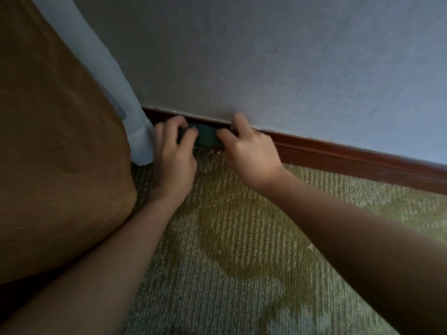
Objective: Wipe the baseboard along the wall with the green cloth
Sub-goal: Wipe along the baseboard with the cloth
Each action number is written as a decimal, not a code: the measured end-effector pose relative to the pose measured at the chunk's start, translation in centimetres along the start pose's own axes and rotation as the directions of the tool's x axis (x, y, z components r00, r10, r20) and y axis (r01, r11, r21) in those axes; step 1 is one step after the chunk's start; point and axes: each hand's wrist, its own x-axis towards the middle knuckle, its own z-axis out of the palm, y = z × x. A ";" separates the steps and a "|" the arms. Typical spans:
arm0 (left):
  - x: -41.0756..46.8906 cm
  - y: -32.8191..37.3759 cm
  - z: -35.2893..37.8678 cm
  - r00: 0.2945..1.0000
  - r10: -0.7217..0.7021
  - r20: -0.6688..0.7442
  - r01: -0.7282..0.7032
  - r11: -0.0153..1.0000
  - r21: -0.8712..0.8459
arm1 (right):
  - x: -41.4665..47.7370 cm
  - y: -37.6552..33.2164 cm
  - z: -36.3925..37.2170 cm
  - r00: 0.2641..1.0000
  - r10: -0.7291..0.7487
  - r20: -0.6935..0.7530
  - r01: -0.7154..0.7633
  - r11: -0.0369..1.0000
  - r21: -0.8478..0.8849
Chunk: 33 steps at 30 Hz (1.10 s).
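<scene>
Pale wall (pixel 266 56) meets carpeted floor (pixel 242 238), a dark baseboard (pixel 338 153) along its foot. By the curtain (pixel 60 141) at the floor's left edge, left grip (pixel 173 151) and right grip (pixel 249 151) each clamp an end of the green cloth (pixel 205 137) against the baseboard. Wiping seems barely begun; the rightward stretch is left to do.

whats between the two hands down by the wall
The green cloth, bunched against the dark red baseboard; the left hand and right hand each grip one end. The head view shows it.
</scene>
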 end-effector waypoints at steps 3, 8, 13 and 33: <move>0.1 -1.0 0.0 0.986 0.152 0.066 -0.154 0.988 0.022 | -0.7 0.6 0.0 1.000 -0.012 0.001 0.012 1.000 -0.011; 0.1 -1.6 -0.1 0.997 -0.068 -0.040 0.068 0.997 0.018 | 1.3 -1.6 0.7 0.999 -0.036 0.004 0.035 0.997 0.074; 0.5 -1.4 -0.1 0.967 -0.223 -0.121 0.219 0.975 -0.044 | 1.8 -2.0 1.3 0.999 -0.028 -0.029 0.031 0.995 0.099; 0.9 -1.4 -0.4 0.910 -0.376 -0.176 0.334 0.915 -0.226 | 3.0 -2.8 2.0 0.999 -0.040 -0.037 0.045 0.986 0.163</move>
